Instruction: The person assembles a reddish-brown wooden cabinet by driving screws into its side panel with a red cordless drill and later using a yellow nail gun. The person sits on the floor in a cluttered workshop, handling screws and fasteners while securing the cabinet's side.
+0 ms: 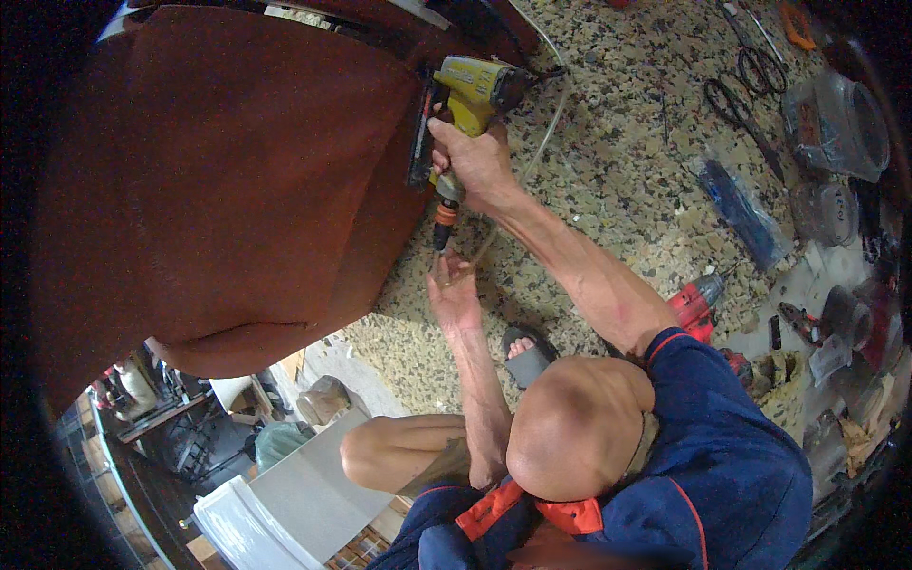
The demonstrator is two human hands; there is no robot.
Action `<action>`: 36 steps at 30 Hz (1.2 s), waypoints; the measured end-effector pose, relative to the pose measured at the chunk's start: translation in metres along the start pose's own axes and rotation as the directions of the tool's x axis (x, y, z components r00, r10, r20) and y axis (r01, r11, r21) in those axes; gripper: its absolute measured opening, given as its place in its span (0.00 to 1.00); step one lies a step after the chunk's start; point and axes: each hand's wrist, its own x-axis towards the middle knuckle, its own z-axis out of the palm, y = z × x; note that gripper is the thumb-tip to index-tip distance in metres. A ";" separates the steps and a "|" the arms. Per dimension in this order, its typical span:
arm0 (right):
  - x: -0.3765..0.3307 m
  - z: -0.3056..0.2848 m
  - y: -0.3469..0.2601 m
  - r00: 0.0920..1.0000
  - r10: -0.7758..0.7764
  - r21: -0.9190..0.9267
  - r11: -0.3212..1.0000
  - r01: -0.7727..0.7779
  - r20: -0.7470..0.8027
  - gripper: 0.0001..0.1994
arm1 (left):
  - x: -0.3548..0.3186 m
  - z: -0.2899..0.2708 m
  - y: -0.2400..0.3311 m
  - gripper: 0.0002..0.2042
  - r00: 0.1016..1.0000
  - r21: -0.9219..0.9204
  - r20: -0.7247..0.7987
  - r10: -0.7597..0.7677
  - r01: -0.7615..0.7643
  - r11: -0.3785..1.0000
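A yellow and black air stapler (470, 87) is gripped in my right hand (478, 166), its long black magazine side against the edge of a large piece covered in brown leather-like material (256, 171). An air coupling with an orange ring (445, 215) hangs from the stapler's handle. Just below it, my left hand (455, 299) has its fingers closed at the end of the coupling, where a clear air hose (549, 133) meets it. The hose loops up to the right. The side of the stapler facing the brown piece is partly hidden.
On the speckled floor mat (608, 123) at right lie scissors (746, 119), a blue-filled plastic packet (741, 214), clear plastic tubs (836, 123) and a red power drill (698, 306). My sandalled foot (525, 353) is near the middle. A white-wrapped box (242, 527) stands at lower left.
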 end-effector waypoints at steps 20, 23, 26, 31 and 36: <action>-0.003 0.005 0.002 0.999 0.027 -0.019 0.999 -0.027 -0.020 0.08 | -0.002 0.017 0.030 0.24 0.954 0.006 0.276 0.114 -0.121 0.993; -0.003 0.005 0.002 0.999 0.052 0.020 0.998 -0.052 -0.017 0.06 | 0.000 0.014 0.033 0.24 0.955 -0.007 0.280 0.098 -0.100 0.995; -0.003 0.005 0.002 1.000 0.006 0.005 1.000 -0.006 -0.017 0.05 | 0.000 0.014 0.033 0.24 0.956 -0.064 0.287 0.060 -0.044 0.997; -0.002 0.004 0.003 0.999 0.037 -0.018 0.999 -0.037 -0.008 0.07 | -0.001 0.013 0.031 0.25 0.953 -0.150 0.292 0.077 -0.034 0.988; -0.001 0.002 0.003 0.999 0.039 0.001 0.999 -0.039 -0.018 0.07 | 0.003 0.010 0.035 0.27 0.950 -0.154 0.302 0.079 -0.033 0.988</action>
